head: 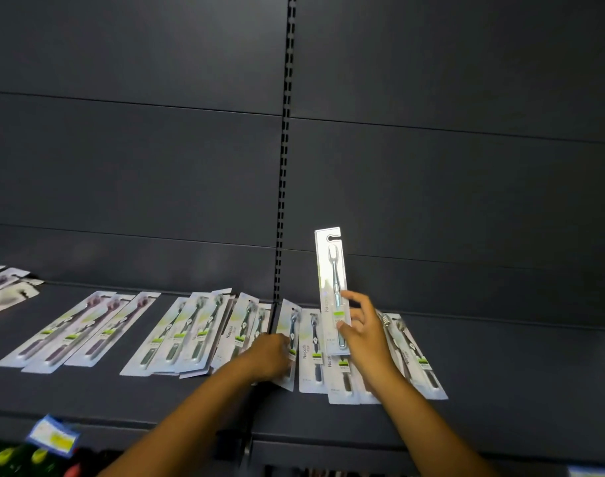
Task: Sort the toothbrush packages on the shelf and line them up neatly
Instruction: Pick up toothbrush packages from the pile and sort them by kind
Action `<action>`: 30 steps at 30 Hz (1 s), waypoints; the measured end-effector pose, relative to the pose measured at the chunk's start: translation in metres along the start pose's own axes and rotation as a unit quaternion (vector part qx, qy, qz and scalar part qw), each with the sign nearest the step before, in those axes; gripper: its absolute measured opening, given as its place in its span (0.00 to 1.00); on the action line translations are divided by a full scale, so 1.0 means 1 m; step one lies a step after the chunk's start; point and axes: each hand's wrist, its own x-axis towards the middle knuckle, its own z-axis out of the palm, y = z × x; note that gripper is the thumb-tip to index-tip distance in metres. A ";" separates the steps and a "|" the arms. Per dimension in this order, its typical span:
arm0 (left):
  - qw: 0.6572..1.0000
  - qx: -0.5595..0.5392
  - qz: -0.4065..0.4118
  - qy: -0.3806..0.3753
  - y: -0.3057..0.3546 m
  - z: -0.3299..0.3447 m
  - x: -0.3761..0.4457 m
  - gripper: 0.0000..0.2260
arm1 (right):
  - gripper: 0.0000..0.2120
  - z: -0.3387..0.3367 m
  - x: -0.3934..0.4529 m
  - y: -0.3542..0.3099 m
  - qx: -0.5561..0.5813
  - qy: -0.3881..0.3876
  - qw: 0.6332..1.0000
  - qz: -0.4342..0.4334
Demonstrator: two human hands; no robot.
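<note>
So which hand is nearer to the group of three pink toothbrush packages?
Left. The left hand rests on packages right of the pink toothbrush packages; the right hand is farther right, holding up a raised package.

Three purple-brush packages (77,330), one raised package (332,287), two hands (271,354).

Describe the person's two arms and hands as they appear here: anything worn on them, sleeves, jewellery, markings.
Both forearms are bare as far as the frame shows; no sleeve reaches into view. The left hand and the right hand wear no gloves, and no watch, bracelet or ring shows. The fingers carry no visible markings.
</note>
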 end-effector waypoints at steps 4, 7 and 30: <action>0.992 0.123 -0.020 0.001 0.003 0.005 -0.004 0.22 | 0.25 -0.004 -0.003 0.005 -0.010 -0.002 1.000 0.010; 0.989 0.148 -0.023 0.002 0.005 0.007 -0.005 0.21 | 0.24 -0.001 -0.004 0.005 -0.020 -0.006 0.999 0.025; 0.932 0.249 0.132 0.228 -0.062 -0.084 -0.009 0.24 | 0.14 0.068 -0.003 -0.007 -0.261 -0.050 0.954 0.142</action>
